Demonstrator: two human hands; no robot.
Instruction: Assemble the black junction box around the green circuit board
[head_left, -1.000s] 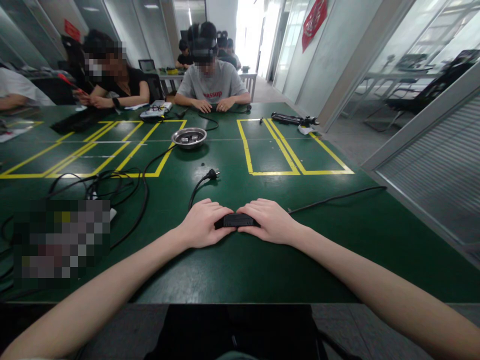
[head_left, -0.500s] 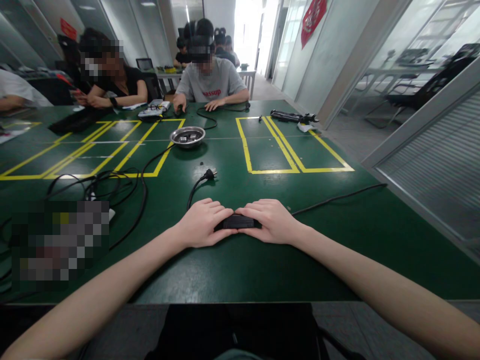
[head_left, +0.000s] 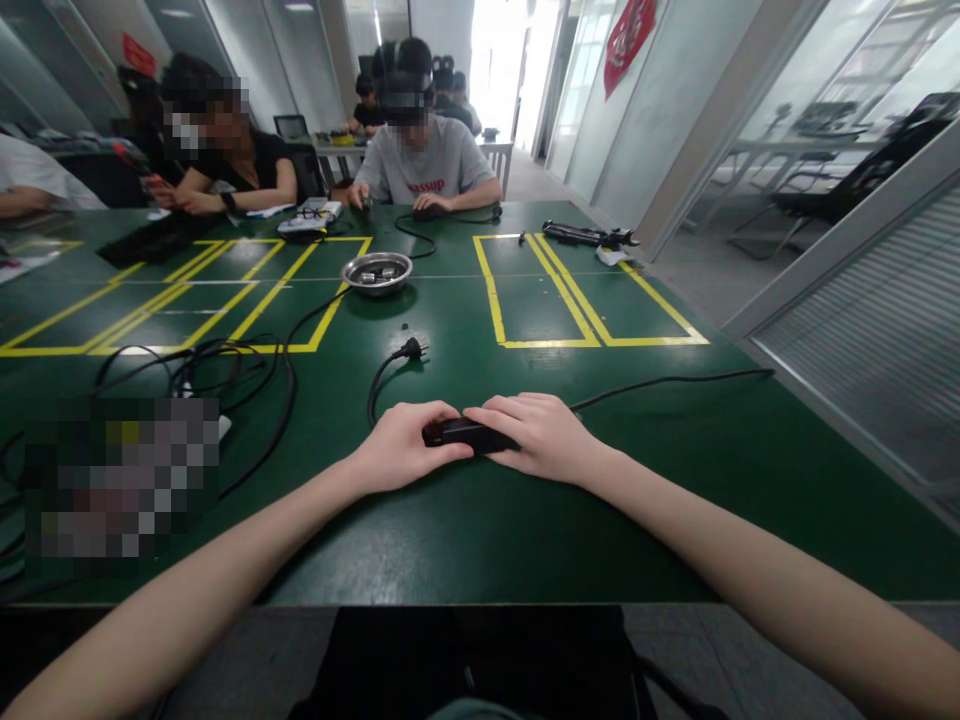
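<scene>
A black power adapter [head_left: 474, 436] lies between my two hands just over the green table [head_left: 480, 540], its left end showing and its right part covered. My left hand [head_left: 405, 445] holds the left end between thumb and fingers. My right hand [head_left: 536, 435] is wrapped over the right end from above. A black cord ending in a two-pin plug [head_left: 411, 349] curves out beyond my left hand. From behind my right hand, another thin black cord [head_left: 667, 380] runs off to the right.
A metal bowl [head_left: 376, 273] with small metal parts stands ahead. Coiled black cables [head_left: 225, 365] and a blurred-out object [head_left: 124, 480] lie at left. Yellow tape [head_left: 547, 343] marks the table. A folded black tripod-like item [head_left: 589, 235] lies at the far right. Co-workers sit opposite.
The adapter has turned in my hands and shows a different, smoother face. My left fingers have shifted toward its end. The plug has moved slightly left, and the right cord has shifted.
</scene>
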